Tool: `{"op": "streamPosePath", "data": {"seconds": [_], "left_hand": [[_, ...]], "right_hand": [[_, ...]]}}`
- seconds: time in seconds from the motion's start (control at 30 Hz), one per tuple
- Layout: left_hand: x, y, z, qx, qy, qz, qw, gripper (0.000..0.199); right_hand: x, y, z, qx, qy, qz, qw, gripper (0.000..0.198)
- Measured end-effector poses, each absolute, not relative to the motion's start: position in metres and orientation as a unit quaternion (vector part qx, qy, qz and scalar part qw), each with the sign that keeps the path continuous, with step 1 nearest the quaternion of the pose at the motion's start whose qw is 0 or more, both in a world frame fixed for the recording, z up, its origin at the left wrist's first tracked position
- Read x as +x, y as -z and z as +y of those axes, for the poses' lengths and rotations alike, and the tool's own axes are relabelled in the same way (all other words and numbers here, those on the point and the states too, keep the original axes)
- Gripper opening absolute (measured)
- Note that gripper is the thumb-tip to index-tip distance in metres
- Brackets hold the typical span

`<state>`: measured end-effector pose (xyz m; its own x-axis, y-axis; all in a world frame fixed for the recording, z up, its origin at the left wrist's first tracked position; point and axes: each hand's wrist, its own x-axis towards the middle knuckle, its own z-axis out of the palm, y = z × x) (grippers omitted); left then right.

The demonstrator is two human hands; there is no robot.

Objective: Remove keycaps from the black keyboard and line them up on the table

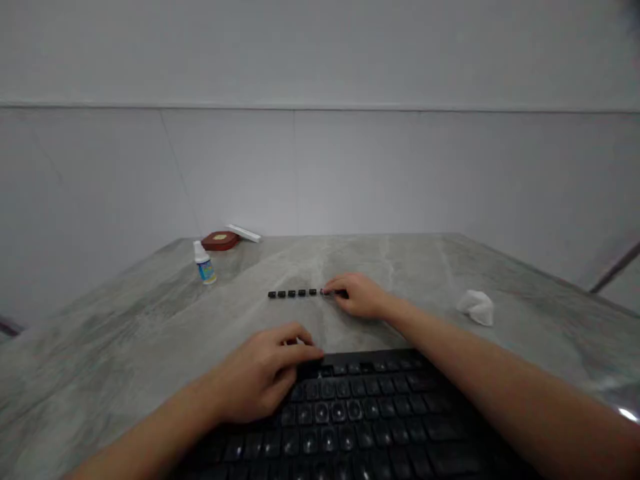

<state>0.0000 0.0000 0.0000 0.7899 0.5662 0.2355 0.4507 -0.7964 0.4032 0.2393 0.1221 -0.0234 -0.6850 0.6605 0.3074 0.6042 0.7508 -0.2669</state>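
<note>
Walls (350,173), pale and seamed, are standing behind a grey, veined surface (165,320).

Item: keyboard (364,385), black, is lying at the near side, its long axis running left to right, its far edge facing the walls; the near part is passing out of view.

Item: pieces (291,293), small and black, are lying beyond the keyboard, apart from it. Five are showing plainly in a row, left to right, near-parallel to the keyboard's far edge; the row's right end is pointing at the right fingertips. Each piece's own long axis is showing too small to tell.

Item: right hand (363,295), the nearer to the row, is resting at its right end, the pieces lying to the left of its grip. Fingertips are meeting something dark; whether they are pinching it, one cannot tell.

Item: left hand (265,373) is resting at the keyboard's far left corner, nearer the wearer than the row. Its grip is showing parted fingers, the index stretching along the far edge.

Also: bottle (205,267), white with blue label, is standing far left; red box (220,241) and white slab (243,233) are lying behind it; tissue (477,307), crumpled, is lying right.
</note>
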Motion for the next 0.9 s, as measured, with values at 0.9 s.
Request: {"op": "streamPosePath", "data": {"seconds": [0.9], "left_hand": [[-0.0005, -0.0013, 0.0, 0.93, -0.175, 0.274, 0.17, 0.052]], "right_hand": [[0.2381, 0.0204, 0.1194, -0.329, -0.05, -0.918, 0.218, 0.037]]}}
